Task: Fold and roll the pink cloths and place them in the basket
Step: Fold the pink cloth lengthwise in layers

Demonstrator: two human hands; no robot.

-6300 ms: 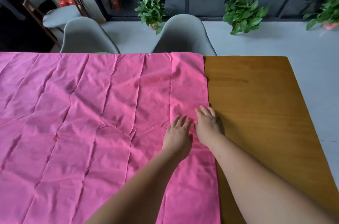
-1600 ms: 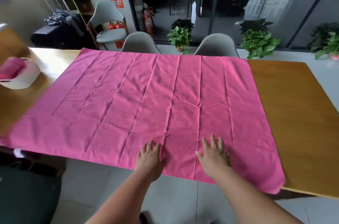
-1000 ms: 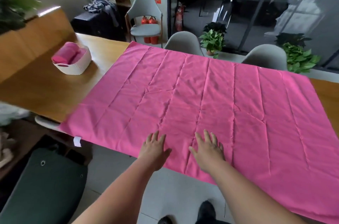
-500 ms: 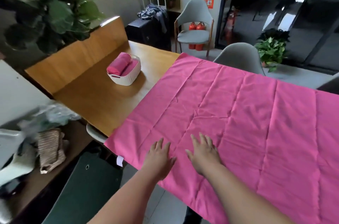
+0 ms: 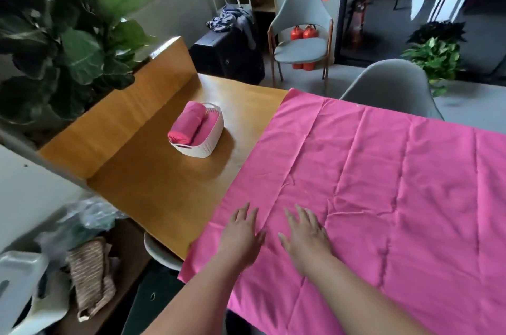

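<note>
With rolled cloths (image 5: 187, 125) sitting in the basket (image 5: 201, 150) at centre left, the left hand (image 5: 241, 236) and right hand (image 5: 306, 237) are lying flat, fingers spread, on the unfolded pink cloth (image 5: 383, 184) at lower right.

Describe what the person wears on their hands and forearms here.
Nothing shows. The left hand and right hand are ungloved, with no rings seen. Both forearms are bare to the frame edge, with no sleeve, watch or bracelet in view.

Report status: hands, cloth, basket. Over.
Left hand and right hand open, flat on pink cloth. Cloth spread, unfolded. Basket on table, rolled cloths inside. No obstruction seen.
</note>
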